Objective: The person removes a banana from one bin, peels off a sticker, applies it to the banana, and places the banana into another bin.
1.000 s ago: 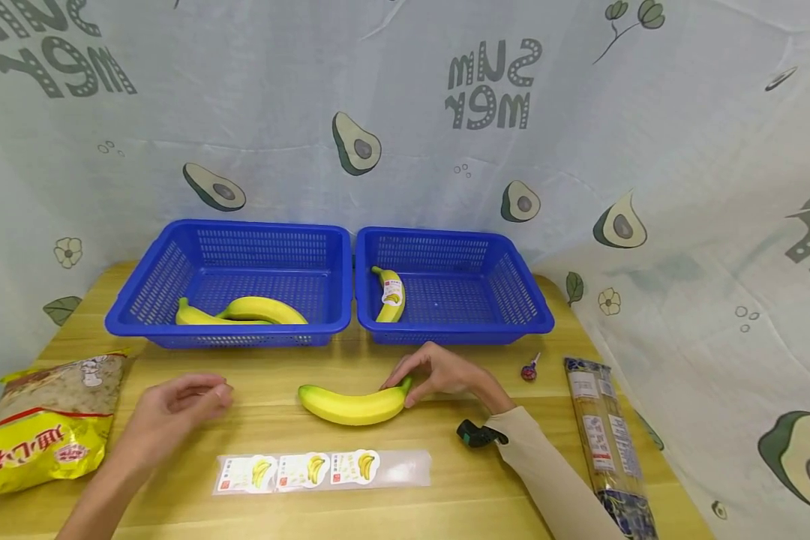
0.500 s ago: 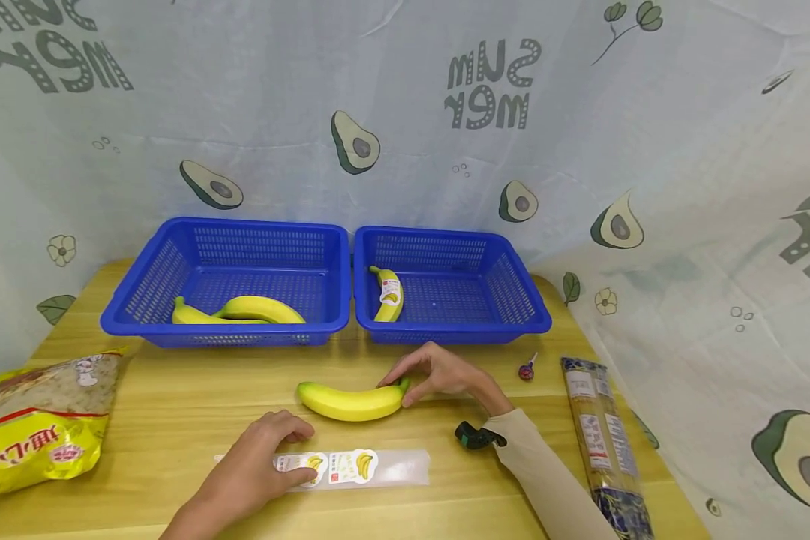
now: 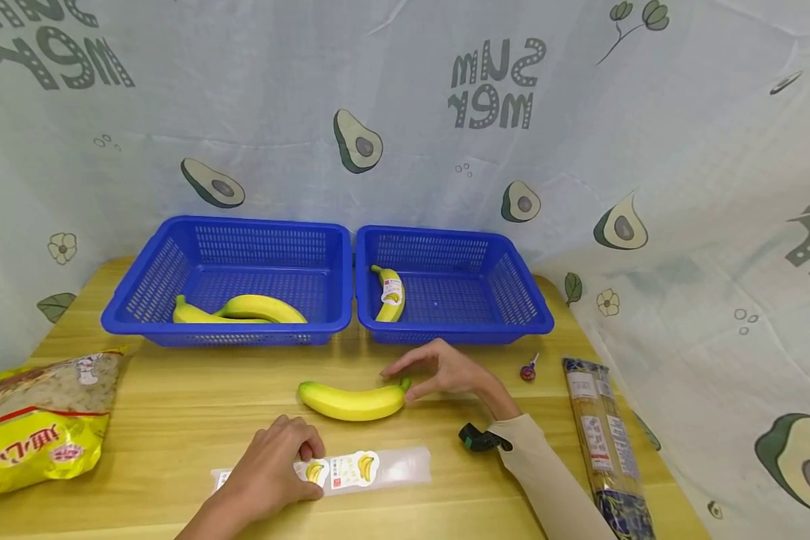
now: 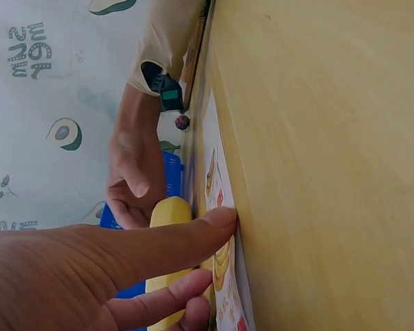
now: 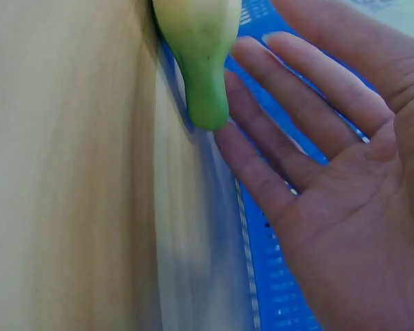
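My left hand (image 3: 273,469) is over a clear strip of banana stickers (image 3: 405,466) on the table. In the left wrist view its thumb and curled fingers meet one sticker (image 4: 221,265) at opposite sides. The hand hides part of the strip. A yellow banana (image 3: 351,403) lies just beyond, its green stem pointing right. My right hand (image 3: 445,371) arches over that stem (image 5: 208,103). In the right wrist view its fingers are spread and fairly straight beside the stem, not gripping it.
Behind stand two blue baskets: the left basket (image 3: 277,276) holds bananas (image 3: 263,306), the right basket (image 3: 459,281) one stickered banana (image 3: 391,295). A yellow food bag (image 3: 47,424) lies left. Rightward are a lollipop (image 3: 529,370) and long clear packets (image 3: 604,442). A patterned curtain (image 3: 277,112) hangs behind.
My left hand has moved right from beside the food bag onto the sticker strip, and its fingers have curled in. My right hand has loosened and lifted slightly from the banana, which stays put.
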The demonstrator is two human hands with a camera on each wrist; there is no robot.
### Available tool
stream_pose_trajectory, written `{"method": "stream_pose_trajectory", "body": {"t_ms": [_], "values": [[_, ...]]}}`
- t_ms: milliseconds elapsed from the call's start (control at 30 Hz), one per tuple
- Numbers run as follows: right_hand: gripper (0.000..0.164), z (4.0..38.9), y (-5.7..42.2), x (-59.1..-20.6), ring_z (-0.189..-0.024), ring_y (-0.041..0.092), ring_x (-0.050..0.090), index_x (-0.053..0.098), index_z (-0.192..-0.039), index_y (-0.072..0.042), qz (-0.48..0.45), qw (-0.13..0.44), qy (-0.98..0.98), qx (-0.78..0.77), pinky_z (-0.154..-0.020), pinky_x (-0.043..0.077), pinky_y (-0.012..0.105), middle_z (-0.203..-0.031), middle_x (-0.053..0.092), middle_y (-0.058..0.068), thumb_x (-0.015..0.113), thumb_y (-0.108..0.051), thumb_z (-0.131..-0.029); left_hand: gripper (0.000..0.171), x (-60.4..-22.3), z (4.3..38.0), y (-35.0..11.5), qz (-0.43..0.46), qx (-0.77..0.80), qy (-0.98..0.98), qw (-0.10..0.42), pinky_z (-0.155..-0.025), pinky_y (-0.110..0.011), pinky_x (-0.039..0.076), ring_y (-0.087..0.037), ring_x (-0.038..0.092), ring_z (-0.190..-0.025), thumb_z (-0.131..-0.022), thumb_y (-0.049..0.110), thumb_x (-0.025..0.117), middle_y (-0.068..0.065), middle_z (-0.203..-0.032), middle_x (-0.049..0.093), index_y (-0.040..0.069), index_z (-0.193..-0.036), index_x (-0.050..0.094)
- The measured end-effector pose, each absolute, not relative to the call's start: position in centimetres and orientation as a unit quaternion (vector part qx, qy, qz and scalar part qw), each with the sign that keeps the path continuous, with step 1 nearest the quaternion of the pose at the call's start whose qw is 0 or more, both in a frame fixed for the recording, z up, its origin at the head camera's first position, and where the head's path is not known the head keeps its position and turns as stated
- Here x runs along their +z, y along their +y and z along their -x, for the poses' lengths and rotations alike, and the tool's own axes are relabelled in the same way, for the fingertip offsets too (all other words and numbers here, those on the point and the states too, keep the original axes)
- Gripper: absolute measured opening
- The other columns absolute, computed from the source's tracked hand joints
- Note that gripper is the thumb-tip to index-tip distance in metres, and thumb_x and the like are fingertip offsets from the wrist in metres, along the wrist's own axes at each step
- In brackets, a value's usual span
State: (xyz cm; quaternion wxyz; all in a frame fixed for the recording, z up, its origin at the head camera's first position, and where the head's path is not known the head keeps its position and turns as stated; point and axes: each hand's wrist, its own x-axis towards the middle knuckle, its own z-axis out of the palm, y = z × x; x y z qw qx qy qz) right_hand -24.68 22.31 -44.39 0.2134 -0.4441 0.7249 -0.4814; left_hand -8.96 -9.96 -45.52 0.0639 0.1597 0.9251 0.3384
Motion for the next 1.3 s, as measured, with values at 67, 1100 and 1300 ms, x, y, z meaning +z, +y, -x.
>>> {"method": "stream_pose_trajectory", "body": {"t_ms": [67,1100,1300], "values": [[0.040,24.3,22.3,-44.2,-0.127,0.037,0.070,0.072,-0.126,0.011,0.438,0.204,0.731,-0.482,-0.109,0.055,0.056,-0.130,0.074,0.023,0.085,0.006,-0.088,0.046,-45.4,8.9,-9.9,-0.158,0.341,0.924,0.073,-0.083,-0.037,0.040,-0.011,0.045,-0.090,-0.063,0.016,0.105,0.013,-0.088,0.051,0.024,-0.087,0.066],[0.030,16.9,15.5,-42.1,-0.111,0.015,0.072,0.077,-0.120,0.001,0.581,0.135,0.701,-0.392,-0.097,0.061,0.028,-0.118,0.078,0.012,0.086,-0.001,-0.091,0.011,-44.4,12.0,-10.8,-0.304,0.550,0.743,0.231,-0.075,-0.023,0.051,-0.005,0.057,-0.079,-0.100,0.010,0.076,0.010,-0.084,0.064,0.007,-0.090,0.076],[0.025,16.6,15.4,-42.3,-0.099,0.003,0.069,0.076,-0.115,0.000,0.562,0.146,0.710,-0.397,-0.091,0.062,0.025,-0.104,0.077,0.010,0.084,0.001,-0.092,0.011,-44.0,12.2,-10.4,-0.312,0.592,0.698,0.255,-0.076,-0.020,0.050,-0.007,0.058,-0.084,-0.103,0.006,0.071,0.003,-0.090,0.064,-0.001,-0.095,0.074]]}}
